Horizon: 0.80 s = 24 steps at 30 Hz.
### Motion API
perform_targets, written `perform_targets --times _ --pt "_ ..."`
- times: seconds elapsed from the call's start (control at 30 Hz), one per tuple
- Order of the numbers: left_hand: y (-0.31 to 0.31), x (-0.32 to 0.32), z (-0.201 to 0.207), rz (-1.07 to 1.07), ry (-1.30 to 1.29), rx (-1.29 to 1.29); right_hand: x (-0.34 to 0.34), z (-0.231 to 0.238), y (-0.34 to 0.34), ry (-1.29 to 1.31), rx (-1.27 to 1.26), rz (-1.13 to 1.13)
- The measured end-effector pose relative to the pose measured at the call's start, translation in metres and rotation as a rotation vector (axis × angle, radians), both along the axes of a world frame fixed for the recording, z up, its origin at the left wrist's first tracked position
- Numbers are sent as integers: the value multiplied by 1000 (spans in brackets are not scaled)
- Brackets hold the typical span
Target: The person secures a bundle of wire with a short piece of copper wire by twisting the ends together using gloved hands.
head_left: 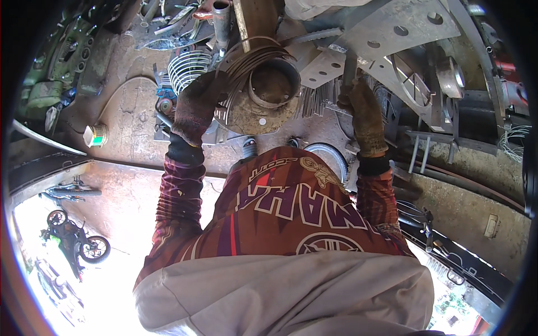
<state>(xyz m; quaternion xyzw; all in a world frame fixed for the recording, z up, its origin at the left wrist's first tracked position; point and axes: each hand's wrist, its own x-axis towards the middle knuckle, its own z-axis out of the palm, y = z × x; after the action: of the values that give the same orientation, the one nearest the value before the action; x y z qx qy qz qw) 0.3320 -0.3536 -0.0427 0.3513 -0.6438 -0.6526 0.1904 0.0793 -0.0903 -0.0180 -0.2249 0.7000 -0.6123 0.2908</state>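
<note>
My left hand (197, 106), in a dark, dirty work glove, is closed at the left edge of a coil of thin metal rod (242, 63). The coil's loops lean around a short, wide pipe (274, 84). Beneath the pipe lies a round rusty plate (252, 119). On the right, my gloved right hand (365, 115) is closed around the lower end of a dark metal bar (350, 66), which points away from me. My fingertips are partly hidden by the gloves.
A coiled metal spring shape (188, 68) lies beyond my left hand. Perforated metal plates (400, 31) and thin rods (316, 101) lie at right. An upright tube (221, 25) stands at the far side. A small tin (95, 135) sits on the floor at left, above a parked motorcycle (73, 243).
</note>
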Motion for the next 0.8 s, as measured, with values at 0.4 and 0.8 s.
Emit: perform_targets --times 0.4,0.8 --pt "-47 12 -18 -39 -119 -538 -1 -10 14 -56 -28 -41" --pt "-52 2 -51 -122 -233 -790 -15 -11 23 -87 16 78"
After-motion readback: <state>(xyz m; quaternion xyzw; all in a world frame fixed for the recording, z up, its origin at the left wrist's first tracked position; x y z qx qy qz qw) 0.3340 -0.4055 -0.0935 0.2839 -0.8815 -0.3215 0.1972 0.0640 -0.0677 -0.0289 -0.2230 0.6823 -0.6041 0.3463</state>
